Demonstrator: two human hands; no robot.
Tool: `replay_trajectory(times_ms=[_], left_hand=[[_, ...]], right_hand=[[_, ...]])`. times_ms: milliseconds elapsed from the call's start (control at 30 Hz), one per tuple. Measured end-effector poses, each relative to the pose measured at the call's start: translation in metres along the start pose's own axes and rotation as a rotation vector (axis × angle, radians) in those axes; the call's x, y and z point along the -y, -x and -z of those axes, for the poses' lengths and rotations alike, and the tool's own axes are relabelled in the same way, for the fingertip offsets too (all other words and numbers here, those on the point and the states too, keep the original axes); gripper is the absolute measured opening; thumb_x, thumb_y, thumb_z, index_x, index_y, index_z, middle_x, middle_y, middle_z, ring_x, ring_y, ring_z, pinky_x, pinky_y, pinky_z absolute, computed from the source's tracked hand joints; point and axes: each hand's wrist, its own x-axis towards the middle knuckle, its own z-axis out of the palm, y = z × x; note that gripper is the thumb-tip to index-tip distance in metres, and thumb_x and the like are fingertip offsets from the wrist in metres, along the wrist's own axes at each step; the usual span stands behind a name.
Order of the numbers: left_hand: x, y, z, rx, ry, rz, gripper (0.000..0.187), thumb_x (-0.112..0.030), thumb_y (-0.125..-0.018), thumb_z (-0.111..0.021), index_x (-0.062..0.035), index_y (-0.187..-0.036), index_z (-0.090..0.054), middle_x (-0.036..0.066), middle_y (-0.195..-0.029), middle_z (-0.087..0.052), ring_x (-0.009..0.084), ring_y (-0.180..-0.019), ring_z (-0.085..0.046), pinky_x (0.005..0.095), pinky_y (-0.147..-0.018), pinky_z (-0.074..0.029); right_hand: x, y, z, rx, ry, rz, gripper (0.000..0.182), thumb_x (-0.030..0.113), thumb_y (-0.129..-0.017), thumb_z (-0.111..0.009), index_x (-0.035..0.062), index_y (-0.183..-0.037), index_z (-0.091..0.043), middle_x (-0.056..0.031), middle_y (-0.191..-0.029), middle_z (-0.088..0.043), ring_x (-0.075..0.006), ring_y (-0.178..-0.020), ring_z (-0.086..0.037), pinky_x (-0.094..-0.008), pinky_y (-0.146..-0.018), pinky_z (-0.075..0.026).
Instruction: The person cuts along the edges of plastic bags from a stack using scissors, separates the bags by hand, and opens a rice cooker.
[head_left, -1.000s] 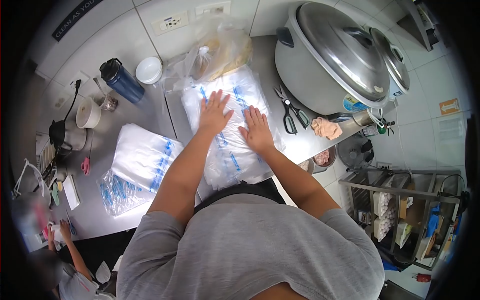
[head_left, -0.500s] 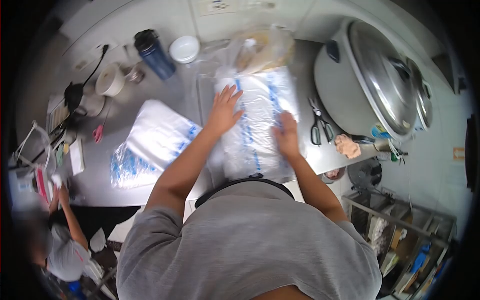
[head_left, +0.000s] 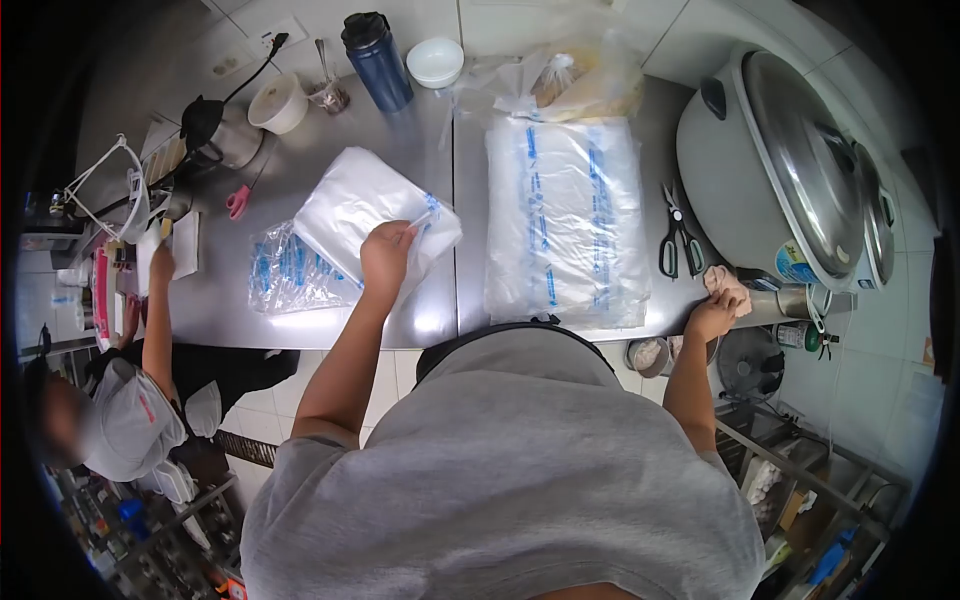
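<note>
My left hand [head_left: 385, 258] pinches the near corner of a stack of clear plastic bags [head_left: 360, 205] with blue print, lying on the steel counter [head_left: 215, 295]. My right hand [head_left: 716, 312] rests at the counter's right edge, fingers closed on a pinkish cloth [head_left: 725, 281]. Between my hands lies a second, larger stack of clear bags [head_left: 565, 220], flat and untouched. Black scissors [head_left: 678, 240] lie just right of that stack.
A large rice cooker [head_left: 790, 170] fills the right. At the back stand a blue bottle [head_left: 378, 60], a white bowl [head_left: 435, 60], a cup [head_left: 278, 102] and a bag of food [head_left: 585, 85]. Another person [head_left: 125, 410] works at the left end.
Both hands have left the large bag stack. My left hand moved left onto the smaller stack and gripped its corner. My right hand moved right to the cloth.
</note>
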Motion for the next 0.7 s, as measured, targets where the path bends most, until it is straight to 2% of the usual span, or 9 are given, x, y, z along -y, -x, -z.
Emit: replay_trajectory(times_ms=[67,167,267,300,333,433,533,633,700], left_hand=[[-0.002,-0.005,0.002,-0.026,0.058,0.086,0.018,-0.016,-0.088,-0.065,0.0003,-0.093,-0.071,0.013,-0.093,-0.069,0.0304,-0.083,-0.065,0.0354,-0.078,-0.050],[0.002,-0.006,0.001,-0.044,0.180,0.114,0.016,-0.015,-0.086,-0.069,0.0007,-0.089,-0.071,0.014,-0.088,-0.068,0.0285,-0.080,-0.064,0.0337,-0.074,-0.049],[-0.011,-0.002,0.006,-0.133,0.165,-0.062,0.013,-0.014,-0.084,-0.072,-0.0008,-0.087,-0.069,0.008,-0.086,-0.067,0.0191,-0.075,-0.061,0.0280,-0.070,-0.048],[-0.012,0.002,0.005,-0.175,0.196,-0.056,0.013,-0.013,-0.083,-0.073,-0.0012,-0.085,-0.069,0.008,-0.086,-0.066,0.0188,-0.075,-0.061,0.0278,-0.069,-0.047],[-0.012,0.006,0.003,-0.211,0.226,-0.053,0.012,-0.013,-0.083,-0.074,-0.0017,-0.084,-0.069,0.008,-0.087,-0.066,0.0185,-0.075,-0.060,0.0277,-0.068,-0.047],[-0.028,0.015,0.007,-0.235,0.293,0.010,0.011,-0.012,-0.080,-0.075,-0.0023,-0.083,-0.070,0.008,-0.087,-0.064,0.0201,-0.077,-0.060,0.0294,-0.066,-0.047],[-0.041,0.028,0.012,-0.265,0.311,0.022,0.010,-0.011,-0.079,-0.075,-0.0033,-0.082,-0.071,0.009,-0.089,-0.062,0.0207,-0.079,-0.060,0.0297,-0.064,-0.046],[-0.043,0.040,0.014,-0.302,0.302,0.024,0.009,-0.010,-0.078,-0.076,-0.0041,-0.080,-0.070,0.009,-0.090,-0.061,0.0206,-0.078,-0.059,0.0296,-0.063,-0.045],[-0.042,0.043,0.016,-0.329,0.305,0.053,0.008,-0.008,-0.077,-0.076,-0.0044,-0.079,-0.069,0.009,-0.089,-0.061,0.0205,-0.079,-0.058,0.0301,-0.062,-0.045]], right_hand=[[0.002,-0.007,0.002,0.021,-0.051,-0.047,0.025,0.022,-0.089,-0.059,0.0050,-0.106,-0.065,-0.0179,-0.120,-0.058,-0.0404,-0.098,-0.057,-0.0476,-0.083,-0.048],[0.005,-0.020,-0.002,-0.110,0.180,-0.085,0.025,0.025,-0.088,-0.062,0.0071,-0.104,-0.067,-0.0158,-0.121,-0.058,-0.0389,-0.105,-0.056,-0.0450,-0.089,-0.046],[0.101,-0.018,0.049,-0.196,-0.510,0.139,0.024,0.018,-0.086,-0.066,0.0028,-0.105,-0.064,-0.0155,-0.116,-0.057,-0.0307,-0.103,-0.056,-0.0383,-0.091,-0.046],[0.150,-0.002,0.064,0.137,-0.979,0.012,0.024,0.013,-0.088,-0.064,-0.0002,-0.108,-0.062,-0.0155,-0.110,-0.058,-0.0257,-0.099,-0.058,-0.0348,-0.087,-0.047],[0.180,0.012,0.063,0.248,-0.912,0.255,0.021,0.013,-0.090,-0.062,-0.0002,-0.105,-0.064,-0.0125,-0.101,-0.063,-0.0213,-0.092,-0.060,-0.0328,-0.082,-0.048],[0.307,0.072,0.122,1.008,-1.100,0.466,0.024,0.025,-0.090,-0.066,0.0024,-0.097,-0.068,-0.0099,-0.089,-0.068,-0.0188,-0.082,-0.062,-0.0307,-0.076,-0.049],[0.394,0.102,0.141,1.244,-1.051,0.587,0.033,0.032,-0.088,-0.068,0.0000,-0.095,-0.068,-0.0100,-0.085,-0.068,-0.0185,-0.077,-0.061,-0.0301,-0.073,-0.048],[0.451,0.119,0.129,1.721,-0.779,0.351,0.030,0.027,-0.082,-0.076,-0.0009,-0.089,-0.068,-0.0081,-0.081,-0.067,-0.0176,-0.073,-0.059,-0.0303,-0.069,-0.048],[0.462,0.133,0.103,1.712,-0.905,0.425,0.027,0.026,-0.080,-0.077,0.0018,-0.089,-0.069,-0.0042,-0.076,-0.063,-0.0144,-0.069,-0.054,-0.0290,-0.065,-0.044]])
